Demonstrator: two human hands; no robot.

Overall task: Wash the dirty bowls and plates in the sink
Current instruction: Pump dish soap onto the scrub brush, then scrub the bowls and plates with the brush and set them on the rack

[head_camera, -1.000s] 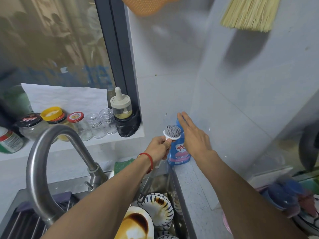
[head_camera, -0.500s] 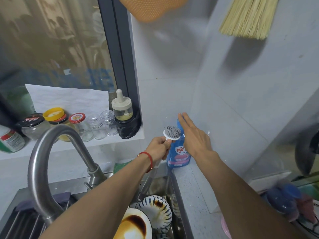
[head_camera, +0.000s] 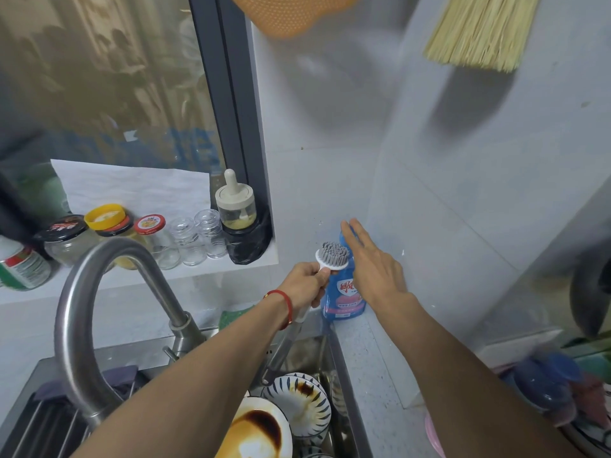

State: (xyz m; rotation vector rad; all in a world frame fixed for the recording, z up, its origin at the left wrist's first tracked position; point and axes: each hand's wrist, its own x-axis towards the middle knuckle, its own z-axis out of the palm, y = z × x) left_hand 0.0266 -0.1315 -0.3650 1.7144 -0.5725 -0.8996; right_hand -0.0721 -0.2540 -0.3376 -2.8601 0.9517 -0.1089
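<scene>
Left hand (head_camera: 305,280) grips dish brush (head_camera: 332,256), bristles up, beside blue soap bottle (head_camera: 344,297). Right hand (head_camera: 372,271), fingers straight, presses its top. Dirty plates (head_camera: 297,404) wait in sink (head_camera: 344,385). Tip: keep bristles under nozzle, pump gently.

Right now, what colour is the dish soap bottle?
Blue dish soap bottle with a pink label, seen in the head view.
</scene>
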